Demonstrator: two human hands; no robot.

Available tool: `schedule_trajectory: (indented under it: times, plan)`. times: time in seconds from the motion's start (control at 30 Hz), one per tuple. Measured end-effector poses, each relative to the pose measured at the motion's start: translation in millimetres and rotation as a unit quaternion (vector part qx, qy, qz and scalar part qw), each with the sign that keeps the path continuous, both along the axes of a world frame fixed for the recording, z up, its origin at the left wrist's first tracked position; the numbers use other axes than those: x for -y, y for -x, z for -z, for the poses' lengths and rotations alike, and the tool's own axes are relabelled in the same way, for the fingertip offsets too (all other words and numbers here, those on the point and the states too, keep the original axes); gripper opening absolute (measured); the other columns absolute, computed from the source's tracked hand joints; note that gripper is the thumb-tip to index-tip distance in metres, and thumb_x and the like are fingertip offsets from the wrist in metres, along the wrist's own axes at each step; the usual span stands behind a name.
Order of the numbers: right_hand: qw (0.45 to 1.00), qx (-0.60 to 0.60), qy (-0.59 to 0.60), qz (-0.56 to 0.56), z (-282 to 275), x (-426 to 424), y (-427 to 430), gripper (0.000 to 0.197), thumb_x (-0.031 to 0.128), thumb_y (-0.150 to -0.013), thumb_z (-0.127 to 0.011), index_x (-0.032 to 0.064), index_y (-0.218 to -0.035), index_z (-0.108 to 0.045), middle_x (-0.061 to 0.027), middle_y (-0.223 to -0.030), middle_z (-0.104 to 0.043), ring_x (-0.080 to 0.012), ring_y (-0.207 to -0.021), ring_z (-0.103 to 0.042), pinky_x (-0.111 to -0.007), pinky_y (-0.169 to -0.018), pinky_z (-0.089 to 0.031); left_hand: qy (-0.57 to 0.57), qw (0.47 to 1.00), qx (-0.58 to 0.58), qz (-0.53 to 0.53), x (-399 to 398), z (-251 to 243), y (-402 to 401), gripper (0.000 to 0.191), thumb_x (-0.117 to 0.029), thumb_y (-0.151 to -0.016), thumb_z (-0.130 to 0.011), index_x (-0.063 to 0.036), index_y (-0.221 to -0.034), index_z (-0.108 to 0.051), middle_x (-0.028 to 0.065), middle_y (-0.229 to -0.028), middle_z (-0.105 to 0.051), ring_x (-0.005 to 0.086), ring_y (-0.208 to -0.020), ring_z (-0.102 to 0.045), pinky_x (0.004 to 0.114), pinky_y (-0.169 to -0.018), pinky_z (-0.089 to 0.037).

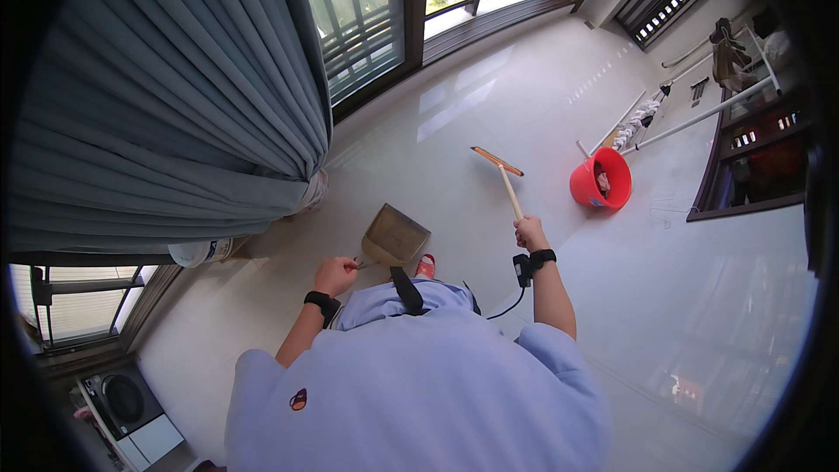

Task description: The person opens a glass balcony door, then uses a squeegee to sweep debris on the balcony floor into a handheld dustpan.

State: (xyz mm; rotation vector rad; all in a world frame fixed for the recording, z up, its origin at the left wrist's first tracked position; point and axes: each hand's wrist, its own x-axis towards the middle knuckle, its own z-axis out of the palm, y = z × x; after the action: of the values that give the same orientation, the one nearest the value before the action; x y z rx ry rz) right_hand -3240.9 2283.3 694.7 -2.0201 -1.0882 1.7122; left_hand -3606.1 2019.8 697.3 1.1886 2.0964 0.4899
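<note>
My right hand point(529, 234) grips the pale handle of a long-handled floor squeegee or broom point(510, 193). Its narrow orange head point(497, 162) is out in front of me, at or near the floor. To the left, my left hand point(335, 276) is closed around a thin handle that leads towards a dustpan point(397, 234). The brownish, translucent pan is at floor level in front of my feet, its wide edge pointing away to the upper right. One foot in a red slipper or sock point(425, 267) shows beside the pan.
A red bucket point(583, 187) with cloth inside stands right of the orange head, by a white drying rack point(704, 115). Blue-grey curtains point(216, 78) hang at left, with a white tub point(200, 253) below them. Windows point(419, 13) line the far wall; a front-loading washer point(122, 398) is lower left.
</note>
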Motion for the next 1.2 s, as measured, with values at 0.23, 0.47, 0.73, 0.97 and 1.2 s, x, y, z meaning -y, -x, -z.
schedule_trajectory:
  times: [0.23, 0.47, 0.73, 0.97, 1.2]
  plan:
    - [0.989, 0.054, 0.024, 0.132, 62, -84, -29, 0.011, 0.006, -0.075, -0.044, 0.0016, -0.083, -0.049, -0.006, -0.057, -0.045, -0.015, -0.042, -0.045, -0.028, -0.033, -0.036, 0.053, 0.998, 0.002, 0.045, -22, 3, -7, 0.023, -0.022, -0.066, -0.058, -0.0108, -0.084, -0.067, 0.0112, -0.076, -0.064, 0.0259, -0.07, -0.061, 0.033, -0.066, -0.049]
    - [0.993, 0.109, 0.049, 0.003, 95, 9, -19, 0.028, 0.004, -0.072, -0.04, -0.0007, -0.1, -0.043, -0.0114, -0.06, -0.05, -0.0194, -0.045, -0.051, -0.03, -0.033, -0.036, 0.061, 0.991, -0.035, 0.113, -59, -8, -41, 0.02, -0.02, -0.068, -0.052, -0.012, -0.082, -0.064, 0.0069, -0.075, -0.063, 0.0265, -0.071, -0.06, 0.036, -0.065, -0.048]
    - [0.988, 0.006, 0.146, -0.041, 13, 150, -13, 0.031, 0.001, -0.076, -0.044, 0.0101, -0.106, -0.043, 0.0004, -0.056, -0.037, -0.0099, -0.039, -0.035, -0.022, -0.033, -0.027, 0.164, 0.966, 0.011, 0.2, -84, 33, -27, 0.03, -0.015, -0.066, -0.053, -0.0082, -0.093, -0.063, 0.0116, -0.093, -0.063, 0.0274, -0.09, -0.058, 0.035, -0.078, -0.046]
    - [0.973, -0.12, 0.163, 0.108, -43, 158, -46, 0.033, 0.003, -0.077, -0.051, 0.0034, -0.109, -0.045, 0.0036, -0.055, -0.038, -0.0049, -0.039, -0.035, -0.02, -0.033, -0.026, 0.163, 0.961, 0.003, 0.223, -96, 28, -27, 0.026, -0.014, -0.066, -0.055, -0.0077, -0.09, -0.064, 0.0123, -0.094, -0.062, 0.0282, -0.09, -0.058, 0.035, -0.08, -0.045]
    - [0.987, -0.05, 0.038, 0.147, -20, 112, -51, 0.012, 0.004, -0.074, -0.052, 0.002, -0.085, -0.05, 0.0017, -0.052, -0.04, -0.0078, -0.038, -0.039, -0.022, -0.032, -0.028, 0.131, 0.971, -0.003, 0.199, -90, 20, -42, 0.023, -0.012, -0.068, -0.053, -0.0054, -0.087, -0.064, 0.015, -0.088, -0.062, 0.0315, -0.085, -0.059, 0.037, -0.078, -0.046]
